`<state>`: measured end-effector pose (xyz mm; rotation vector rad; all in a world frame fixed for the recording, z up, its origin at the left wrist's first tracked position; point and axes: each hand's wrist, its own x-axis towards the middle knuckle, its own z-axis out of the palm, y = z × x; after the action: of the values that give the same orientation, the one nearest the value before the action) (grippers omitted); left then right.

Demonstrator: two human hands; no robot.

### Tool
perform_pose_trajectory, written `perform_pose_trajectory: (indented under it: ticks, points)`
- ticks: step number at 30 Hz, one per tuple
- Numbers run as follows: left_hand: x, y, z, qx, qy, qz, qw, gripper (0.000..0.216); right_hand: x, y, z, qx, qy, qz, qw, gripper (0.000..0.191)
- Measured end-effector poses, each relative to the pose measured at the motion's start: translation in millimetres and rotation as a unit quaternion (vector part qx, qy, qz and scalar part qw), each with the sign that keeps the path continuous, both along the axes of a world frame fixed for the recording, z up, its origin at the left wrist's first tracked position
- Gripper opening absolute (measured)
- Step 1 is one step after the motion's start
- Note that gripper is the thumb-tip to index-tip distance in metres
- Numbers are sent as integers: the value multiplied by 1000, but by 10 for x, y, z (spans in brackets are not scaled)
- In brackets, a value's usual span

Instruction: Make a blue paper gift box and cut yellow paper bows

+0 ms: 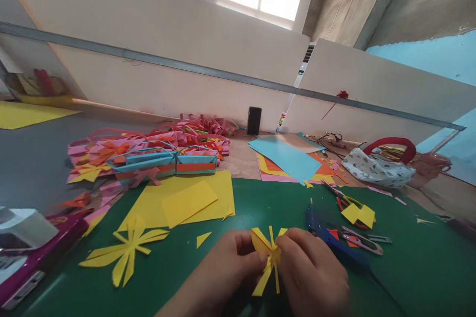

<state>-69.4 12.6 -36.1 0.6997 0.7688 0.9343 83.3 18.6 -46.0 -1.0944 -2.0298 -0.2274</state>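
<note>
My left hand [226, 267] and my right hand [312, 272] meet low in the middle of the view and together pinch a small yellow paper flower [268, 257] with thin strip petals, held just above the green cutting mat [178, 277]. A finished yellow paper flower [126, 250] lies flat on the mat to the left. Yellow paper sheets [186, 203] lie behind it. A blue glue gun [327, 235] rests just right of my right hand.
A pile of pink, orange and blue paper baskets [148, 156] sits at the back left. Coloured paper sheets [290, 158], scissors [362, 242], a patterned bag with a red handle [379, 166], a phone [254, 120] and a stapler [33, 252] surround the mat.
</note>
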Motion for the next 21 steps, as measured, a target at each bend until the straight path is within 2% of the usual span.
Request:
perform_pose_trajectory:
  ticks: [3, 6, 11, 16, 21]
  points:
    - [-6, -17, 40, 5, -32, 10, 999, 29, 20, 22, -99, -32, 44, 3, 998, 21]
    - [-8, -18, 45, -7, -40, 17, 999, 30, 29, 25, -123, -27, 51, 19, 998, 17]
    - [-7, 17, -38, -20, -10, 22, 1000, 37, 63, -4, -47, 8, 37, 26, 999, 11]
    - [-12, 38, -109, -25, 18, 31, 999, 40, 86, -32, 32, -4, -3, 37, 999, 11]
    - [-19, 27, -84, -22, 11, 26, 999, 40, 76, -40, 52, 9, -39, 50, 998, 14]
